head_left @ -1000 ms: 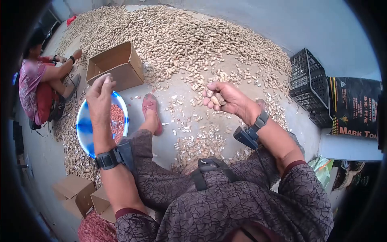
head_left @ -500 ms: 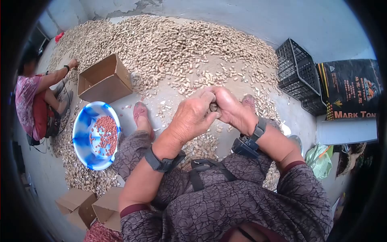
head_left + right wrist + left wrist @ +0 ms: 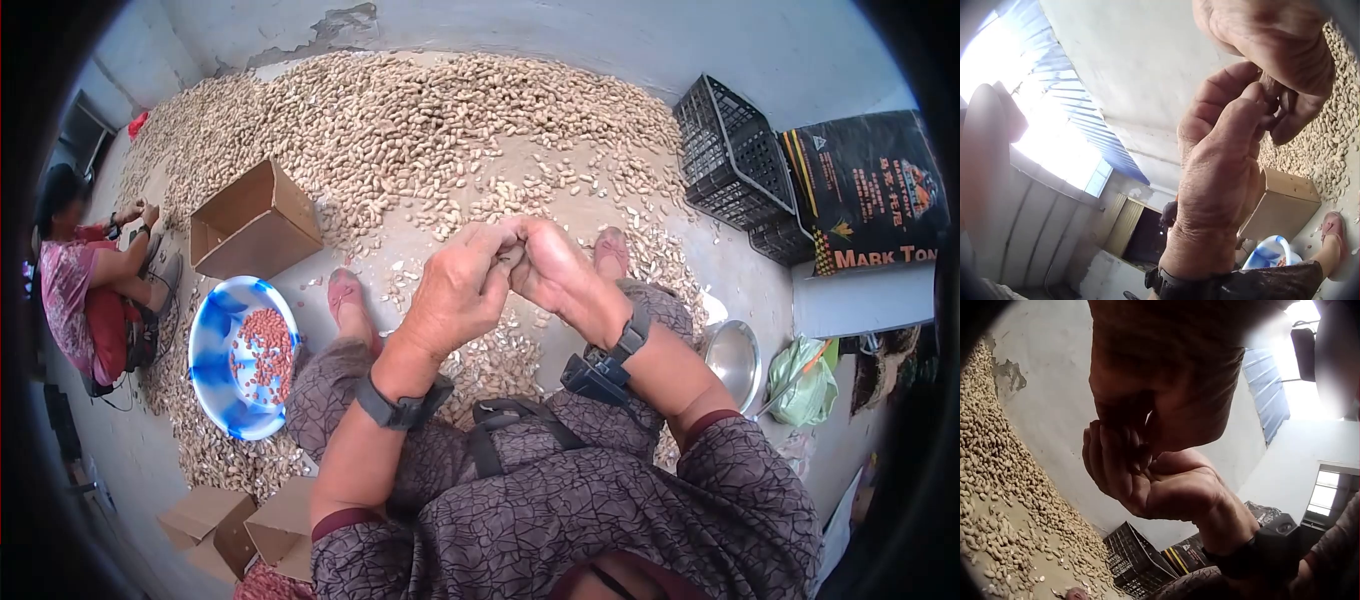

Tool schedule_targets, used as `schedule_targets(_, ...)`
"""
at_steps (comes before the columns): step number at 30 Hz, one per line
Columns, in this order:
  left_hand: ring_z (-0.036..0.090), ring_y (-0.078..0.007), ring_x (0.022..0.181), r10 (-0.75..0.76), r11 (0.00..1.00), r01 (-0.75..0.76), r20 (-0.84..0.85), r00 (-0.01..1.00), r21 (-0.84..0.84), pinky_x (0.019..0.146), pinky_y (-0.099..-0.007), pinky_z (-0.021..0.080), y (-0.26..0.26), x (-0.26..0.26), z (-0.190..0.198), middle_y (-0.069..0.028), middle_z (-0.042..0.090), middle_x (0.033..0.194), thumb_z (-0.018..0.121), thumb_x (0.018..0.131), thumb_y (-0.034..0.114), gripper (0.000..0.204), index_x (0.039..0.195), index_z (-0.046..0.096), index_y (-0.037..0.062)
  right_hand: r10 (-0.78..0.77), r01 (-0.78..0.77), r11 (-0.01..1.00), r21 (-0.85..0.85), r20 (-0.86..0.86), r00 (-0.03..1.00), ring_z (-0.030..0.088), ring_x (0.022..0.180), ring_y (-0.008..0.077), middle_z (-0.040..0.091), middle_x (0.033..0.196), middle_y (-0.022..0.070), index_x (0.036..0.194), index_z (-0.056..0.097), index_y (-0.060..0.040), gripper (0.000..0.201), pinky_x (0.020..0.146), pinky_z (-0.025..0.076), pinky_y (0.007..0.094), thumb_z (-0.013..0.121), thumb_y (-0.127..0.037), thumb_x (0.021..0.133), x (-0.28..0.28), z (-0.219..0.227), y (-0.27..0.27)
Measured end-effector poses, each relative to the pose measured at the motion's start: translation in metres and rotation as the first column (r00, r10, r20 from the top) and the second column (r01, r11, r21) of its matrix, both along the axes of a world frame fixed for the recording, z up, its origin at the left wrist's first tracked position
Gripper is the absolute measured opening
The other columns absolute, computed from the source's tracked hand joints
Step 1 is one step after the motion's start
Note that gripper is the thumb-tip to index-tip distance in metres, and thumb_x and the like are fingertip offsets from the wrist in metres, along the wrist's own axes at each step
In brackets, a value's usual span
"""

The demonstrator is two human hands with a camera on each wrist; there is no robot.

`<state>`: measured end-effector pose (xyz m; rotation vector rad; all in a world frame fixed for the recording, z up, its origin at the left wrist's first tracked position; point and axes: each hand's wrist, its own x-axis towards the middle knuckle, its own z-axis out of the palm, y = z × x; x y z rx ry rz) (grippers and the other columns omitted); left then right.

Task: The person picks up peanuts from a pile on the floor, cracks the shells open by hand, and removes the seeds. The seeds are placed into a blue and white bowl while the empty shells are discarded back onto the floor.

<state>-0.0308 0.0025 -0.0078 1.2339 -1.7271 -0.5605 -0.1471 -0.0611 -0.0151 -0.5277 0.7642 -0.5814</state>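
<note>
My left hand (image 3: 450,295) and right hand (image 3: 560,265) meet in front of my lap, fingertips together. Between them in the right wrist view is a peanut (image 3: 1267,81), pinched by the left thumb and fingers against the right hand's curled fingers. The left wrist view shows the right hand (image 3: 1179,487) palm up under the left, in shadow. The right palm is mostly hidden. Left of my legs stands a blue-and-white basin (image 3: 207,335) with reddish shelled peanuts (image 3: 263,350) inside. Ahead spreads a big heap of unshelled peanuts (image 3: 400,130).
A cardboard box (image 3: 255,220) stands behind the basin. Black crates (image 3: 735,150) and a printed black sack (image 3: 870,200) are at the right, with a metal bowl (image 3: 733,365) nearer. Empty shells (image 3: 490,365) litter the floor between my feet. Another person (image 3: 90,290) sits at the left.
My left hand has come from above the basin to the right hand, which held several peanuts in its palm. The hands have stayed together since half a second ago. The other person's hands have come together.
</note>
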Motion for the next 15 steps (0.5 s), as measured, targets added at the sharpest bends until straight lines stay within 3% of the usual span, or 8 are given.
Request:
schedule_targets(5,0.057,-0.0255,0.072,0.036,0.998,-0.031,0.088,0.996,-0.061,0.060,-0.0305,0.047,0.004,-0.003,0.001,-0.0129,0.053,0.079,0.053,0.068,-0.005,0.026,0.093,0.052,0.0015,-0.141,0.142,0.990,-0.004,-0.106,0.984,0.051,0.063,0.0170,0.052,0.070,0.0067,0.074,0.051,-0.0041,0.017,0.056,0.044,0.0302,0.038,-0.013,0.080,0.007,0.001,0.007)
schedule_targets(9,0.056,-0.0286,0.073,0.079,0.986,-0.040,0.243,0.967,-0.162,0.061,-0.0313,0.047,0.003,0.002,-0.005,-0.0133,0.052,0.078,0.053,0.068,-0.006,0.026,0.093,0.052,0.0010,-0.117,0.118,0.993,0.007,-0.081,0.990,0.052,0.064,0.0169,0.052,0.070,0.0071,0.075,0.051,-0.0036,0.017,0.055,0.044,0.0298,0.038,-0.014,0.080,0.010,-0.011,0.004)
schedule_targets(12,0.057,-0.0244,0.073,0.040,0.997,-0.030,0.163,0.986,-0.065,0.062,-0.0302,0.046,0.007,0.008,0.002,-0.0130,0.055,0.080,0.054,0.069,-0.005,0.022,0.091,0.053,-0.0001,-0.102,0.104,0.993,0.051,-0.049,0.994,0.052,0.064,0.0178,0.053,0.071,0.0082,0.076,0.051,-0.0034,0.017,0.056,0.044,0.0309,0.038,-0.014,0.080,0.013,-0.002,0.007)
schedule_targets(15,0.058,-0.0140,0.071,-0.084,0.990,0.086,-0.021,0.996,0.109,0.062,-0.0258,0.045,0.014,0.028,0.012,-0.0089,0.060,0.083,0.054,0.073,0.000,0.015,0.088,0.058,-0.0008,-0.029,0.029,1.000,0.008,-0.071,0.997,0.053,0.060,0.0191,0.054,0.072,0.0097,0.076,0.050,-0.0024,0.018,0.058,0.045,0.0338,0.038,-0.014,0.080,0.007,0.000,-0.002)
